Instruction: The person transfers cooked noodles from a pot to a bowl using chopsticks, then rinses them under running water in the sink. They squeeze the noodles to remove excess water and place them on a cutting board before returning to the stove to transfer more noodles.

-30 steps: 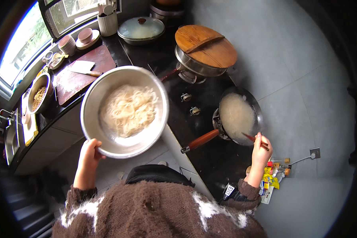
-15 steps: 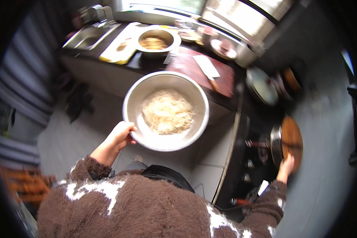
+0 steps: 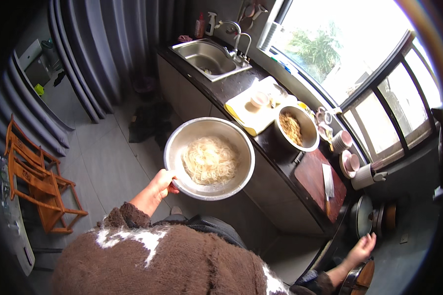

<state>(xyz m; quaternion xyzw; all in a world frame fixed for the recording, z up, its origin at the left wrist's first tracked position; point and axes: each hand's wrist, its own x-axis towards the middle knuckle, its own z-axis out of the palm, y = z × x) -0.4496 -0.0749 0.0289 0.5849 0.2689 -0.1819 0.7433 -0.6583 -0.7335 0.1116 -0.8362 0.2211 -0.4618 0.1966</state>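
Observation:
In my left hand is a wide metal bowl, its near-left rim pinched between thumb and fingers. The bowl is held up over the floor at waist height. Pale, thin noodles lie heaped inside it. My right hand is stretched out at the lower right with nothing in it, its fingers loosely apart. Just below that hand sits a pan with a round wooden lid, partly cut off by the picture's dark rim. A glass pot lid leans against the wall beyond the fingers.
Along the counter stand a steel sink, a yellow-edged board with a small bowl, and a metal pot of brownish strips. A cleaver rests on a reddish cutting board. Wooden chairs stand at the left.
My view has swung left, bringing the sink and chairs into fuller sight. My right hand has let go of the wooden-lidded pan. The bowl stays in my left hand.

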